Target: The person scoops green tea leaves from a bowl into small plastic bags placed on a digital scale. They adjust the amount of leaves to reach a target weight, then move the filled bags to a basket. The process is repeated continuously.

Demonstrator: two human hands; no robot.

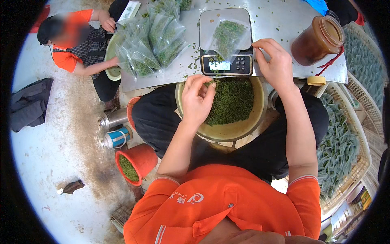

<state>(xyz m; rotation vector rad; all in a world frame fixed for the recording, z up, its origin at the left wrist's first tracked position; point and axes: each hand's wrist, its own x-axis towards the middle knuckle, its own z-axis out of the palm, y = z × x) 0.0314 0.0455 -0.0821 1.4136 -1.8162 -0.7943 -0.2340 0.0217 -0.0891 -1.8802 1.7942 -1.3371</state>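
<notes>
My left hand (198,99) is raised over the near bowl, its thumb and fingers closed in a pinch on a few green pellets (212,83). Beneath it, the wide yellowish bowl (260,110) holds a heap of small dark green pellets (230,101). On the metal table, a digital scale (205,34) carries a clear plastic bag (230,35) of green pellets, which lies partly over its display. My right hand (276,63) touches the scale's right edge with its fingertips; thumb and forefinger are curved and slightly apart, with nothing visible between them.
Filled clear bags (150,49) crowd the metal table (276,24) at left. A brown jar (313,42) stands at right, its yellow lid (316,80) nearby. Crates (361,142) of pale green packets line the right. A red bucket (138,162) and a co-worker (81,44) are left.
</notes>
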